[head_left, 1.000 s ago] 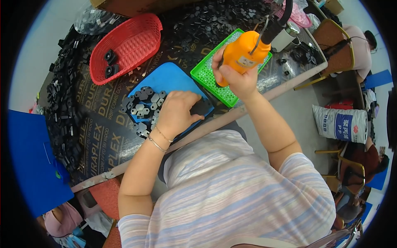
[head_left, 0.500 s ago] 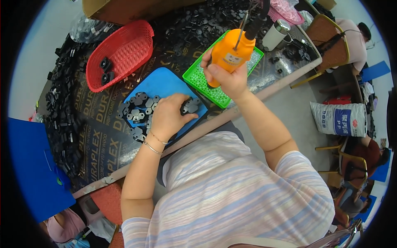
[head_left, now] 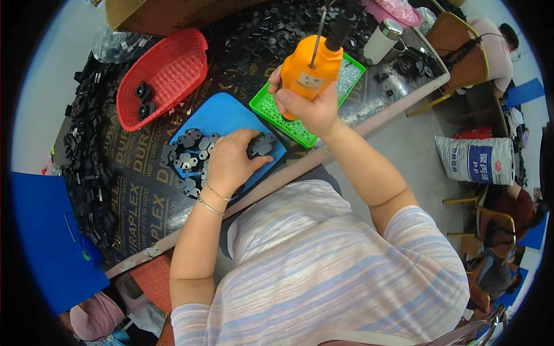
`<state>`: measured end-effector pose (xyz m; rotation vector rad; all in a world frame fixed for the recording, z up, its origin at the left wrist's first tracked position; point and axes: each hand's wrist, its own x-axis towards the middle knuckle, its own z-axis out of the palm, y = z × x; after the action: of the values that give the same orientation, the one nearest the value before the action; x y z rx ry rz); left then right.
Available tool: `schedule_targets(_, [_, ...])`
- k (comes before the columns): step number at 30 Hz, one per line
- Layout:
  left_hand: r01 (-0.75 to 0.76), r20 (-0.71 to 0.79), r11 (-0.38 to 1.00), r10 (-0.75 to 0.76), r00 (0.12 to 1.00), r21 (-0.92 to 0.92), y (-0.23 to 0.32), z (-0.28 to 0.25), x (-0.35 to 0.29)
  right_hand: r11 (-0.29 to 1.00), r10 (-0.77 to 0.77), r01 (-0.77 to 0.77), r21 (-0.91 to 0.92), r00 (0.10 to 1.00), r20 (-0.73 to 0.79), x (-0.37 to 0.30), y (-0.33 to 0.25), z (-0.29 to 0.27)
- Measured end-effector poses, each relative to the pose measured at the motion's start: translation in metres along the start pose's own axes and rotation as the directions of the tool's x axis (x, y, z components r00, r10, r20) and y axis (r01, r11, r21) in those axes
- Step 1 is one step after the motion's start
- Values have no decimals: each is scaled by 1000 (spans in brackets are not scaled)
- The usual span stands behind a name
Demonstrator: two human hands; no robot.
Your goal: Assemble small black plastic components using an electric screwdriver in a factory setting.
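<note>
Right hand point(head_left: 311, 111) grips orange tool point(head_left: 314, 57).

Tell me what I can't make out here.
Head view:
Underside of the orange tool: hidden by its body and the right hand.
Blue mat: partly covered by the left hand and dark pieces.
Small pieces in the green tray: too tiny to identify.
Cardboard box: cut off by the picture's top edge.

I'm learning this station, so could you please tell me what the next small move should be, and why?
I'd probably steady the dark grey, roughly hexagonal pieces with the left hand: they lie between its thumb and fingers on the blue mat, while the right hand holds the orange handheld tool away from them, above the green plastic tray.
</note>
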<state>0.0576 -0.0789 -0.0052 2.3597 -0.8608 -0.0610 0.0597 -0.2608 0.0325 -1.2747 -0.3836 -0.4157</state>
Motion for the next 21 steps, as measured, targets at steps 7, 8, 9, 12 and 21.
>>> schedule_targets(7, [28,12,1000,-27,1000,-3,0,-1,0,1000,-6,7,-20,1000,9,2,0,-1])
schedule_targets(8, [26,8,1000,-26,1000,-2,0,-1,1,999,-9,9,-38,1000,13,4,-1,-2])
schedule_targets(9, [6,2,1000,-6,1000,6,-1,0,0,999,-12,12,-38,1000,15,6,-1,-3])
schedule_targets(12, [-10,0,1000,10,1000,16,-2,0,-1,1000,15,-14,-14,1000,26,5,1,-6])
schedule_targets(21, [21,35,1000,-22,999,17,-1,-3,1,1000,1,-1,-10,1000,-13,4,1,-3])
